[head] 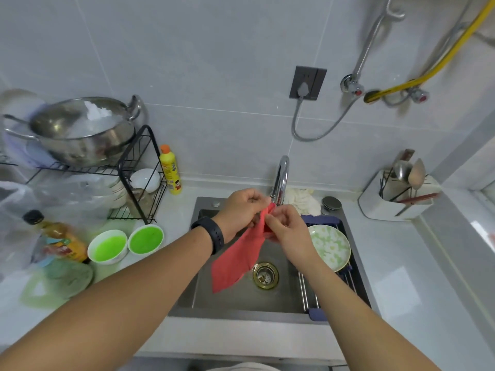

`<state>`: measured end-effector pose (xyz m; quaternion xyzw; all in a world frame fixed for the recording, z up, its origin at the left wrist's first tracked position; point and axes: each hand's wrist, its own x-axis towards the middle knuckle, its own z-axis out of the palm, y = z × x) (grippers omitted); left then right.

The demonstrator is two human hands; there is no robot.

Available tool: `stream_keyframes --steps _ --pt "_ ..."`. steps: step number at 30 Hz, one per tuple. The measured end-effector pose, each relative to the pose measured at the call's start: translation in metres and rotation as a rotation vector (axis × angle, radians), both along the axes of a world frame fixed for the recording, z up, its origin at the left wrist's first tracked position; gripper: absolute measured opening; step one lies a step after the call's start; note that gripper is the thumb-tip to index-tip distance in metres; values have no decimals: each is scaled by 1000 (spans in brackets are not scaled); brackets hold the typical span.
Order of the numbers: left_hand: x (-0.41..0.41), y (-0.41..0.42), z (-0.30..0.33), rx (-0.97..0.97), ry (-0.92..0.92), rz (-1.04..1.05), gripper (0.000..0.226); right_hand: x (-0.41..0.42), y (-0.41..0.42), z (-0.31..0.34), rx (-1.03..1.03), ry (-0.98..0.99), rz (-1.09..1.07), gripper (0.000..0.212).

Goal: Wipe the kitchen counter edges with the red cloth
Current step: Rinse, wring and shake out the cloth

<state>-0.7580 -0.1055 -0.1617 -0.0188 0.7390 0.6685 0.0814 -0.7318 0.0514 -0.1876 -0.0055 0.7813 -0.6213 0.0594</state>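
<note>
The red cloth [237,259] hangs over the steel sink [235,298], held up at its top edge by both hands just below the tap [280,180]. My left hand [242,210], with a black band on the wrist, grips the cloth's upper corner. My right hand [285,228] pinches the cloth next to it, fingers curled round the fabric. The lower part of the cloth dangles freely above the drain [265,275]. The pale grey counter [396,290] runs along both sides of the sink and in front of it.
A floral plate [330,247] lies on a sink rack at the right. Two green bowls [126,243], an oil bottle [57,236], a yellow detergent bottle [170,170] and a black dish rack [134,178] with a steel pot crowd the left counter. A white utensil holder [396,196] stands at the back right.
</note>
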Motion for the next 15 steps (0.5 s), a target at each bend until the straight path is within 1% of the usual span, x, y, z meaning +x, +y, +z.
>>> stream_keyframes --steps 2,3,6,9,12,13,15 --pt "-2 0 -2 -26 18 21 13 -3 3 -3 -36 -7 52 8" --pt "-4 -1 -4 -40 27 28 12 -5 4 -4 -22 -1 80 7" --pt "-8 -3 -7 -163 62 106 16 -12 14 -5 56 14 62 24" --pt "-9 -11 -4 -318 129 209 22 -25 32 -4 133 94 -64 29" --pt "-13 -29 -7 -474 222 142 26 -39 55 7 289 243 -132 25" --pt "-14 -35 -9 -523 248 103 28 -45 63 11 369 314 -127 23" --pt "-15 -39 -9 -557 275 26 35 -56 79 19 548 462 -93 22"
